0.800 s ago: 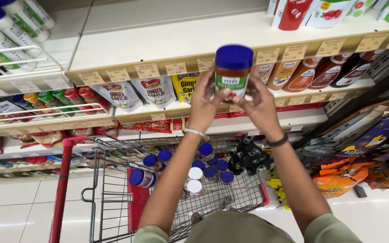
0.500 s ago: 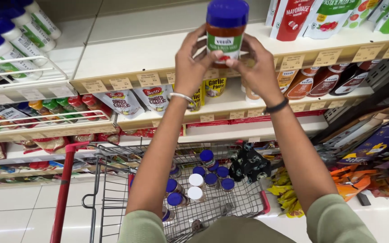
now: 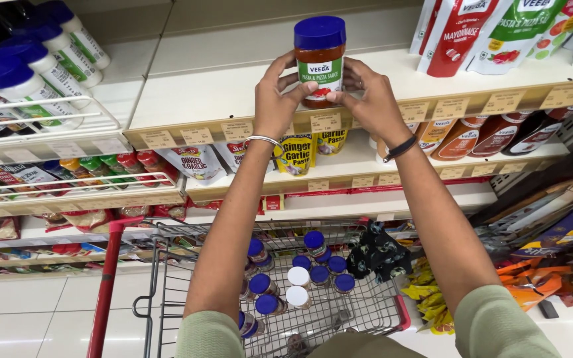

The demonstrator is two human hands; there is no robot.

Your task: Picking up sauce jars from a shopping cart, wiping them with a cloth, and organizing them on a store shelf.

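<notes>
At far left, white bottles (image 3: 31, 79) with blue caps lie on their sides behind a wire rail, caps pointing up and to the left. Below them, small pouches (image 3: 101, 166) stand in a row on a lower shelf. A red-handled wire cart (image 3: 167, 278) sits beneath the person's arms, holding a cluster of small jars (image 3: 300, 278) seen from above, most with blue lids and two with white.

The left hand (image 3: 276, 99), a silver bangle on its wrist, and the right hand (image 3: 373, 99), a dark band on its wrist, grip a sauce jar (image 3: 319, 63) between them. The fingers of both hands are curled round the lower half of the jar, thumbs on its green label. The jar stands upright, long axis vertical, blue lid on top, label facing the camera. It is held at the front edge of the pale upper shelf (image 3: 233, 93); whether its base touches the shelf cannot be told.

Right of the hands, red and green squeeze pouches (image 3: 485, 33) stand on the same shelf, and brown sauce pouches (image 3: 492, 136) lean on the shelf below. A dark patterned cloth (image 3: 379, 255) hangs at the cart's right side.
</notes>
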